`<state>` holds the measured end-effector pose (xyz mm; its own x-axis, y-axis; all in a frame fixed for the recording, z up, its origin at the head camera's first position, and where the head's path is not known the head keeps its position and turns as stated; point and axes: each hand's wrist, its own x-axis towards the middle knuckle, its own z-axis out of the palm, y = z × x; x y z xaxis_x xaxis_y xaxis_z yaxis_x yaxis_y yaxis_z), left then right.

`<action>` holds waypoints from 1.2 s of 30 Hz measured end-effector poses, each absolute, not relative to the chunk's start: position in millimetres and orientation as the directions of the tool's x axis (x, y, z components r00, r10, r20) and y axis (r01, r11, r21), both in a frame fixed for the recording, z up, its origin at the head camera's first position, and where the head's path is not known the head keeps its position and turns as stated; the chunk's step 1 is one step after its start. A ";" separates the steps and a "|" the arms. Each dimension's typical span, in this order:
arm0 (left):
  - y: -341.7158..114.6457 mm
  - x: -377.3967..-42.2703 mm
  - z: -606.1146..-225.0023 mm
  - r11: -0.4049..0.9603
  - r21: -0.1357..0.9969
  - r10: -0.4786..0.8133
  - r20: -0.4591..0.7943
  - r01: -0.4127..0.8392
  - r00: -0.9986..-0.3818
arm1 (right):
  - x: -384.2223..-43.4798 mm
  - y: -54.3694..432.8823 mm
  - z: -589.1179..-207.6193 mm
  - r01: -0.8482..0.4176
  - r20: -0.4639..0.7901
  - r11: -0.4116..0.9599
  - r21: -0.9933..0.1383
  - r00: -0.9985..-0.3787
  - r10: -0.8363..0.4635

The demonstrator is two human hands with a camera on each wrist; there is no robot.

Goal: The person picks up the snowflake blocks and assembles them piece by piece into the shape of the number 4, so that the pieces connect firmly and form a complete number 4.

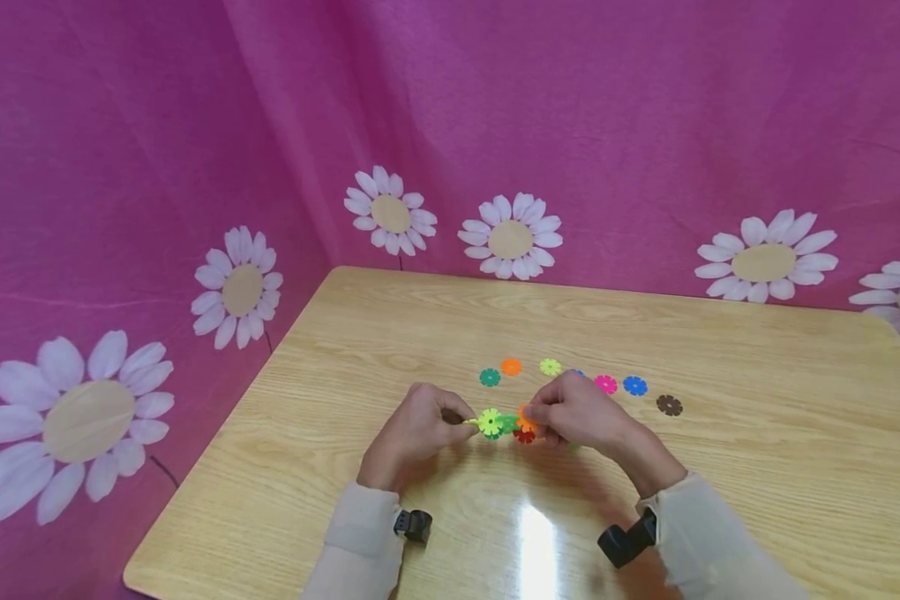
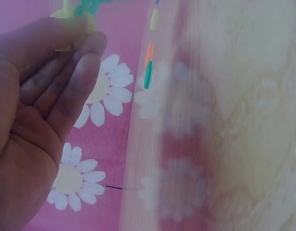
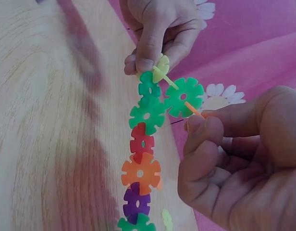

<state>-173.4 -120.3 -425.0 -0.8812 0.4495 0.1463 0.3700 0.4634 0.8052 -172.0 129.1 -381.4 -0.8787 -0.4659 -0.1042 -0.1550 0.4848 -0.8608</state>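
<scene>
Notched, flower-shaped interlocking discs are joined into a chain (image 3: pixel 147 115) of green, red, orange and purple pieces, seen lengthwise in the right wrist view. My left hand (image 1: pixel 422 425) pinches a yellow-green interlocking disc (image 3: pixel 162 67) at the chain's far end between thumb and fingers. Slotted into that piece is a green disc (image 3: pixel 190 89), standing out to one side of the chain. My right hand (image 1: pixel 585 412) pinches an orange interlocking disc (image 3: pixel 198 112), seen edge-on, its edge at the green disc's rim. The fingers hide most of the orange disc.
Loose discs lie flat on the wooden table (image 1: pixel 330 367) beyond the hands: dark green (image 1: pixel 490 377), orange (image 1: pixel 511 367), yellow (image 1: pixel 550 367), pink (image 1: pixel 606 384), blue (image 1: pixel 635 385) and brown (image 1: pixel 670 406). A pink curtain (image 1: pixel 570 108) with white flowers hangs behind the table and along its left.
</scene>
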 end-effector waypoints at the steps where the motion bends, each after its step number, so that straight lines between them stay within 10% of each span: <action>1: -119.8 -173.5 -424.8 0.462 0.805 0.449 0.150 0.373 -0.881 | -172.0 129.1 -381.7 -0.155 -0.102 0.480 -0.863 -0.878 -0.468; 36: -123.6 -172.0 -425.9 0.488 0.819 0.434 0.071 0.301 -0.898 | -177.8 187.2 -390.1 -0.028 -0.148 0.458 -0.889 -0.927 -0.344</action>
